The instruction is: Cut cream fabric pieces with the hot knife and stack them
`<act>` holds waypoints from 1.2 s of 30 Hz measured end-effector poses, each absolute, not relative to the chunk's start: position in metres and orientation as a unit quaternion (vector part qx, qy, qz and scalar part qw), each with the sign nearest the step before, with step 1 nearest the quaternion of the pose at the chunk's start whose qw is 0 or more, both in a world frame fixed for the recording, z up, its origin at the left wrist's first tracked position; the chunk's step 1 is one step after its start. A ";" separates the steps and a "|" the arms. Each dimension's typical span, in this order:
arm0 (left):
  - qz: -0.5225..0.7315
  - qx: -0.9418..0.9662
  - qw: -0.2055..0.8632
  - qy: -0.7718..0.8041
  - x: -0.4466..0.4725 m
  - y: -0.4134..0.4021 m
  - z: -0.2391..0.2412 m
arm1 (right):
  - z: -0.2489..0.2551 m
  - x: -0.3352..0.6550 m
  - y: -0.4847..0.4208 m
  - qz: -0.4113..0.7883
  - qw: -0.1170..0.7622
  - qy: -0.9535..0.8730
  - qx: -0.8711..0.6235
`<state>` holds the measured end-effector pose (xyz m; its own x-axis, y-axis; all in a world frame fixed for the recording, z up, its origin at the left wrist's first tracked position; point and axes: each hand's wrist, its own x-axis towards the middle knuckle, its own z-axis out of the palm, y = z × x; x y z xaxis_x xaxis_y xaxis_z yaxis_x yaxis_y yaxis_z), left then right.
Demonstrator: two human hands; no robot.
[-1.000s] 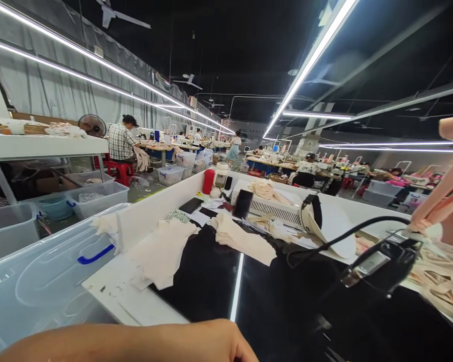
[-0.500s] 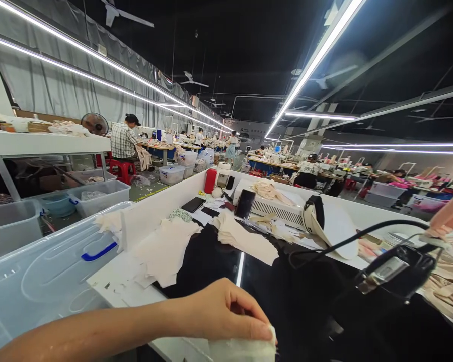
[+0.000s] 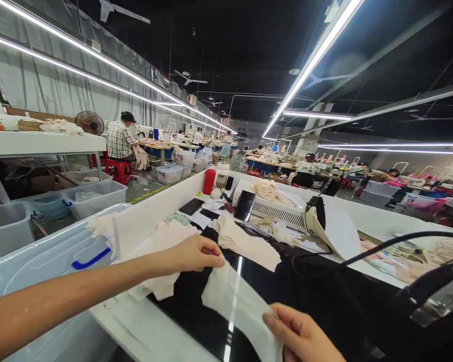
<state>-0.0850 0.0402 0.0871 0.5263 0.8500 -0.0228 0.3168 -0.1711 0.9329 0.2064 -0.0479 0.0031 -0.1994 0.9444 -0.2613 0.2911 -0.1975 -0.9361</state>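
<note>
A thin, pale cut piece of fabric [image 3: 236, 296] stretches between my two hands over the glossy black tabletop [image 3: 309, 296]. My left hand [image 3: 200, 253] pinches its far upper corner between thumb and fingertips. At the lower right end, my right hand [image 3: 302, 334] grips the piece, thumb on top. Just beyond the fabric lies a stack of cream cut pieces [image 3: 247, 241]. Another cream stack [image 3: 166, 236] spreads at the left, partly behind my left forearm.
A black cabled device with a metal plate [image 3: 440, 301] stands at the right. Toward the back are a phone [image 3: 244, 205], a dark flat device [image 3: 191, 206], a red container [image 3: 209, 181] and a white visor [image 3: 332, 226]. Clear plastic bins [image 3: 94, 198] stand left; people sit at sewing tables beyond.
My left hand has moved up and away with the fabric corner. My right hand has come into view holding the other end. The black device sits lower and further right in view.
</note>
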 end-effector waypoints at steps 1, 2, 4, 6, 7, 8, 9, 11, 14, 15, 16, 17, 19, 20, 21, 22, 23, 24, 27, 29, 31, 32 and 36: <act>0.276 0.724 0.487 0.403 -0.082 0.054 0.092 | 0.011 0.210 -0.035 0.511 0.315 -0.554 -0.577; 0.284 0.728 0.478 0.400 -0.078 0.068 0.098 | 0.019 0.213 -0.020 0.470 0.350 -0.552 -0.593; 0.322 0.733 0.453 0.392 -0.067 0.099 0.112 | 0.036 0.219 0.012 0.343 0.456 -0.562 -0.598; 0.368 0.735 0.426 0.379 -0.052 0.128 0.123 | 0.047 0.224 0.044 0.264 0.517 -0.560 -0.591; 0.391 0.735 0.413 0.370 -0.045 0.140 0.126 | 0.050 0.227 0.060 0.228 0.537 -0.560 -0.588; 0.411 0.736 0.399 0.362 -0.039 0.151 0.126 | 0.050 0.228 0.073 0.193 0.547 -0.565 -0.587; 0.424 0.738 0.387 0.355 -0.035 0.160 0.124 | 0.048 0.230 0.085 0.159 0.553 -0.573 -0.583; 0.435 0.746 0.366 0.347 -0.030 0.173 0.110 | 0.037 0.231 0.102 0.104 0.545 -0.607 -0.570; 0.415 0.765 0.340 0.357 -0.035 0.180 0.076 | 0.011 0.231 0.110 0.068 0.493 -0.669 -0.551; 0.403 0.773 0.334 0.360 -0.038 0.181 0.064 | 0.001 0.231 0.110 0.064 0.471 -0.686 -0.551; 0.387 0.782 0.330 0.362 -0.042 0.181 0.053 | -0.008 0.230 0.109 0.060 0.449 -0.700 -0.552; 0.370 0.791 0.326 0.362 -0.045 0.180 0.044 | -0.016 0.231 0.108 0.056 0.428 -0.711 -0.555; 0.340 0.808 0.319 0.360 -0.050 0.180 0.031 | -0.029 0.232 0.104 0.042 0.391 -0.726 -0.563; 0.328 0.815 0.316 0.360 -0.052 0.179 0.027 | -0.033 0.233 0.103 0.034 0.375 -0.731 -0.568; 0.317 0.820 0.311 0.360 -0.053 0.179 0.026 | -0.036 0.235 0.102 0.024 0.360 -0.735 -0.574; 0.309 0.825 0.306 0.361 -0.054 0.179 0.025 | -0.037 0.236 0.101 0.015 0.345 -0.738 -0.580; 0.303 0.829 0.301 0.361 -0.055 0.178 0.025 | -0.038 0.238 0.100 0.005 0.330 -0.741 -0.585; 0.298 0.832 0.296 0.362 -0.055 0.178 0.026 | -0.037 0.239 0.099 -0.004 0.315 -0.743 -0.590; 0.289 0.841 0.286 0.359 -0.056 0.174 0.027 | -0.035 0.243 0.097 -0.031 0.270 -0.755 -0.597; 0.283 0.846 0.281 0.354 -0.056 0.171 0.027 | -0.033 0.244 0.095 -0.050 0.242 -0.760 -0.601; 0.277 0.850 0.278 0.351 -0.056 0.166 0.027 | -0.031 0.243 0.092 -0.071 0.218 -0.759 -0.610; 0.275 0.851 0.276 0.351 -0.057 0.164 0.027 | -0.030 0.242 0.091 -0.081 0.209 -0.756 -0.615; 0.274 0.847 0.254 0.379 -0.069 0.159 0.041 | -0.029 0.235 0.077 -0.107 0.195 -0.750 -0.623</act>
<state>-0.0687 0.1590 0.0406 0.5634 0.7802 0.2715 0.5028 -0.5847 0.6367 0.2347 0.0767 -0.0287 -0.1483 0.8926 0.4257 0.9762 0.2011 -0.0817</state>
